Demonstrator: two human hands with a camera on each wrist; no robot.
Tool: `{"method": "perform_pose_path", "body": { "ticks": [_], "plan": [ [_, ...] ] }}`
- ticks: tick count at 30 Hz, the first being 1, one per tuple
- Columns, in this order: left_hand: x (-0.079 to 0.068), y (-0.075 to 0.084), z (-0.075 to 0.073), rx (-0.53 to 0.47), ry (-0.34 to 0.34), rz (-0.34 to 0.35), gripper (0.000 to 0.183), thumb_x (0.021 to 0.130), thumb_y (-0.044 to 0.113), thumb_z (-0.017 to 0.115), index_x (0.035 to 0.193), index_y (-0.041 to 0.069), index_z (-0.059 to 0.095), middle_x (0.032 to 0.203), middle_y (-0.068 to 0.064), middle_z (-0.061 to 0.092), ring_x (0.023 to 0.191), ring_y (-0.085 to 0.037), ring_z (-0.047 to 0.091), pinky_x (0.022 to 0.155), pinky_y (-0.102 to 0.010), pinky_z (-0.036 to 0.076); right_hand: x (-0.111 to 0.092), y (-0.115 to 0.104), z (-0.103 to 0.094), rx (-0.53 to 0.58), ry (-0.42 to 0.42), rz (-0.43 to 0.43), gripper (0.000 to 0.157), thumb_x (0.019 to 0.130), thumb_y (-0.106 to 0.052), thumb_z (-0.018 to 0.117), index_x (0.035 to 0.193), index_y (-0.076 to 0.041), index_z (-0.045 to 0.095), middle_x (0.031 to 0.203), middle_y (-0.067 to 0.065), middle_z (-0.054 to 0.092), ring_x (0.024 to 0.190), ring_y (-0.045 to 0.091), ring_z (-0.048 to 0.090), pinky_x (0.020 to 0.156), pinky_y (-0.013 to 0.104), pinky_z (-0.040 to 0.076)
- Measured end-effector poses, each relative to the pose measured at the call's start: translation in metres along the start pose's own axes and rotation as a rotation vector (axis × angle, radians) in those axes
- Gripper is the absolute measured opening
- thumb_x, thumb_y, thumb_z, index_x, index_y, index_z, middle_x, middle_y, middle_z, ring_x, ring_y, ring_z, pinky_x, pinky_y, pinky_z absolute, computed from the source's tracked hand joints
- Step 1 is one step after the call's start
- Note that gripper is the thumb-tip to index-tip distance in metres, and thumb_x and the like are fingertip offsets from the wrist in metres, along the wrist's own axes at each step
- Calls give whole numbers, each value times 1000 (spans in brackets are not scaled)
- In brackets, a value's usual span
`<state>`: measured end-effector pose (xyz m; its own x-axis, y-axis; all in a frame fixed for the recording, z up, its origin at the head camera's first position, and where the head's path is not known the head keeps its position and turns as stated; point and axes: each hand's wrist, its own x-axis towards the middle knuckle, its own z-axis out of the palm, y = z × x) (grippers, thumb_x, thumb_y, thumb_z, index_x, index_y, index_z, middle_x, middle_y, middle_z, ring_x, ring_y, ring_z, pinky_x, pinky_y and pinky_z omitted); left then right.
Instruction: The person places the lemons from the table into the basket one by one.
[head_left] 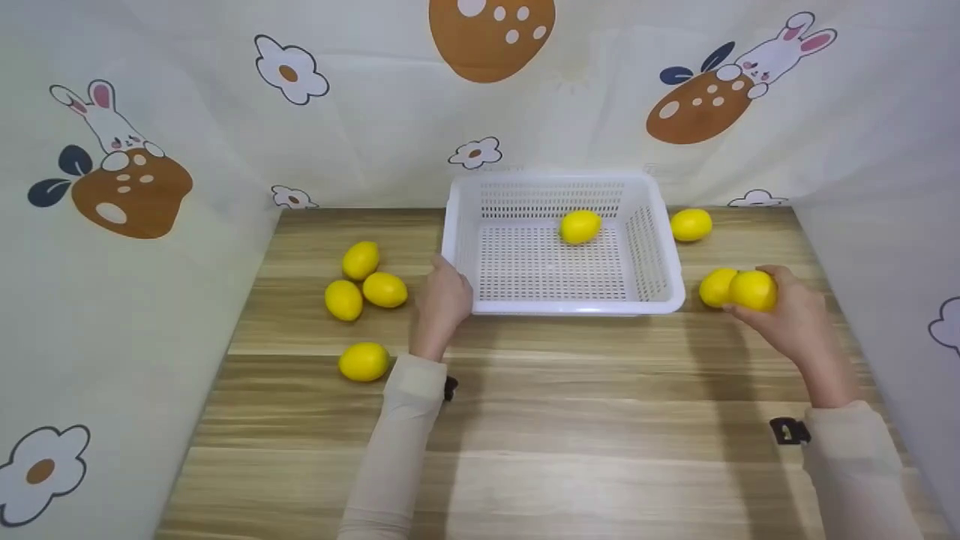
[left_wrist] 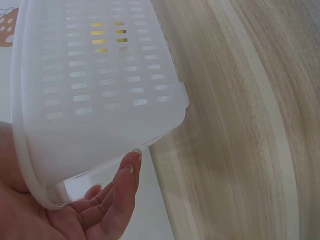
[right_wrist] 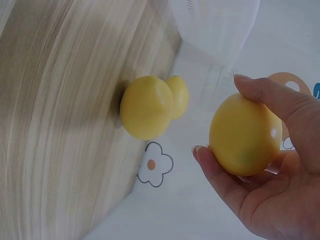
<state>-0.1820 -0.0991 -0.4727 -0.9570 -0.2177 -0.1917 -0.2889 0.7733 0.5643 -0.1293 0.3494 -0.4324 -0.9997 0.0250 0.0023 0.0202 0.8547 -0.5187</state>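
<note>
A white plastic basket [head_left: 570, 308] with slotted walls stands at the back of the table, one lemon [head_left: 580, 226] inside it. My left hand [head_left: 444, 300] grips the basket's rim at its front left corner; in the left wrist view the fingers [left_wrist: 122, 195] lie along the outer wall. To the right of the basket, my right hand [head_left: 796, 315] holds a lemon [right_wrist: 245, 134] between thumb and fingers, raised off the table. Behind that one, a second lemon [head_left: 716, 288] rests on the wood, partly covered in the head view. Another lemon [head_left: 691, 225] lies by the basket's right side.
On the left of the wooden table [head_left: 570, 420], three lemons sit in a cluster, the nearest to the basket being a lemon [head_left: 385, 290]. A separate lemon [head_left: 364, 362] lies in front of them. Printed curtains [head_left: 375, 150] enclose the back and both sides.
</note>
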Motion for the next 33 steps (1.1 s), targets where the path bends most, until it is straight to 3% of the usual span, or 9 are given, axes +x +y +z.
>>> {"method": "perform_pose_path", "body": {
  "ticks": [8, 26, 33],
  "plan": [
    [-1, -1, 1, -2, 4, -4, 61, 109, 16, 42, 158, -15, 23, 114, -30, 71, 89, -34, 68, 73, -49, 57, 1, -9, -2, 4, -15, -3, 80, 93, -23, 81, 147, 19, 39, 134, 51, 49, 114, 63, 52, 96, 77, 42],
    [0, 0, 1, 0, -23, -37, 62, 110, 20, 41, 160, -12, 23, 120, -29, 69, 92, -34, 67, 76, -48, 57, 3, -27, -4, 23, -49, -17, 83, 94, -27, 81, 149, 17, 38, 132, 47, 52, 109, 58, 55, 91, 72, 47],
    [0, 1, 0, 16, 8, -12, 57, 109, 17, 45, 155, -13, 30, 114, -30, 71, 95, -38, 71, 75, -50, 59, 5, -34, -5, 34, -65, -33, 83, 94, -29, 81, 149, 16, 38, 131, 45, 53, 108, 56, 56, 89, 67, 47]
  ]
}}
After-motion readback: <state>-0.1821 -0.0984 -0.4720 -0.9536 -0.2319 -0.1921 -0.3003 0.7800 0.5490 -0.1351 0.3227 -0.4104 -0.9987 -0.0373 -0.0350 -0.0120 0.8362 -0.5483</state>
